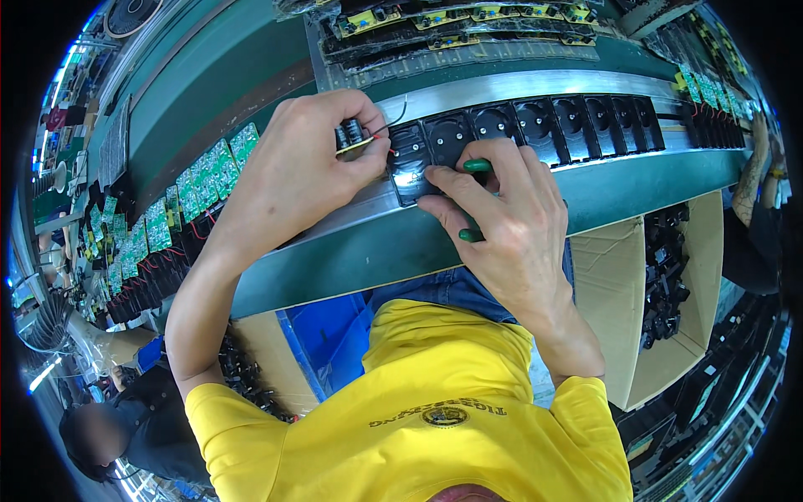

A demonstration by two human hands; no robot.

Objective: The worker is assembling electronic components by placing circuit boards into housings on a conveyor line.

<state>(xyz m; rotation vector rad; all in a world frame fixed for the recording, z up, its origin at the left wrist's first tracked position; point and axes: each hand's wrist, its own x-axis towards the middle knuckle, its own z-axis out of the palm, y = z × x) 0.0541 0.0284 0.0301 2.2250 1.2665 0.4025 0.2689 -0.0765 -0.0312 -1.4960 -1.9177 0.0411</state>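
Observation:
Between the thumb and fingers of my left hand (293, 171) is a small circuit board (358, 145) with black cylindrical parts, closed in the grip. A dark wire (400, 119) rises from it, and a short red wire shows near the black plastic housing (411, 177) at the row's left end. My right hand (520, 219) is closed around a hand tool with two green handles (478, 166); its working end is hidden. The thumb and index finger of that hand rest at this end housing's right edge. More housings (539, 125) line up to the right on a metal rail.
Green boards (205, 180) with red wires stand along the line at left, and similar boards (709, 88) at far right. Stacked yellow-and-black assemblies (468, 21) lie behind the rail. A cardboard box (609, 289) of black parts stands below right. Other people sit lower left and far right.

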